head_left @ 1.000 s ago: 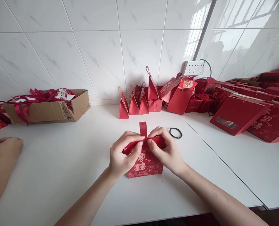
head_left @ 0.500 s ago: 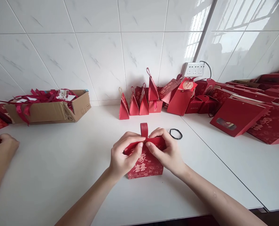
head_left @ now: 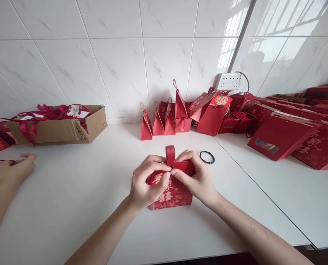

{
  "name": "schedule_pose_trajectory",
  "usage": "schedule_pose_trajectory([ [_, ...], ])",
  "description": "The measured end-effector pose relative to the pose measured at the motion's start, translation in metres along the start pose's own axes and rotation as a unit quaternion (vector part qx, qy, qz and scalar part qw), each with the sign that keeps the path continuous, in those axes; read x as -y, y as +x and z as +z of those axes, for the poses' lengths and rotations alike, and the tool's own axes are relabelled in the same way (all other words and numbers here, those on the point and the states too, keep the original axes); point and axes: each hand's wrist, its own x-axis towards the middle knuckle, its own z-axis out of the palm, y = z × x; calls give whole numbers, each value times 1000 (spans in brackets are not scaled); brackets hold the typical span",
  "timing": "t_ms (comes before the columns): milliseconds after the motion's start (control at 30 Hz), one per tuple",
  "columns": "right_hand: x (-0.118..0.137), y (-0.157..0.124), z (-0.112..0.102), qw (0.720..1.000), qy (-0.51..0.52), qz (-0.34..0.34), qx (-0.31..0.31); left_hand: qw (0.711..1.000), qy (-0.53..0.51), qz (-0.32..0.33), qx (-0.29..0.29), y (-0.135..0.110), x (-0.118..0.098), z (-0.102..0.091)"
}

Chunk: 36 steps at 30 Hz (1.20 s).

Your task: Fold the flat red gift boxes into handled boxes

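A red paper gift box (head_left: 177, 193) with pale Chinese characters and flower prints stands upright on the white table in front of me. From its top edge a red strap handle (head_left: 170, 154) rises as a loop. My left hand (head_left: 150, 180) pinches the top edge left of the strap, thumb in front and fingers along the top. On the other side my right hand (head_left: 198, 176) grips the same edge, its thumb pressed near the strap's base. Both sets of fingertips almost meet there, and they hide the exact spot where the strap joins the box.
At left, another person's hand (head_left: 13, 173) holds a dark red cord or strap. A cardboard box (head_left: 45, 132) of red ribbons stands behind it. Small red gift boxes (head_left: 146, 129) line the wall, larger ones (head_left: 280, 140) fill the right. A black band (head_left: 207, 157) lies near my right hand.
My left index finger has shifted slightly inward toward the strap's base. The other person's hand at left has moved right and unfolded somewhat, now showing a red cord.
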Motion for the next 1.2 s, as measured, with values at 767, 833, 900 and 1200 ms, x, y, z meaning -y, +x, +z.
schedule_pose_trajectory([
  [767, 1, 1, 0, 1000, 12, -17, 0, 1000, 5, 23, 1, 0, 1, 0],
  [833, 2, 1, 0, 1000, 5, -17, 1, 1000, 8, 27, 0, 1, 1, 0],
  [900, 3, 1, 0, 1000, -1, -14, 1, 1000, 11, 27, 0, 1, 1, 0],
  [1200, 2, 2, 1, 1000, -1, -12, -2, 999, 28, 19, 1, 0, 1, 0],
])
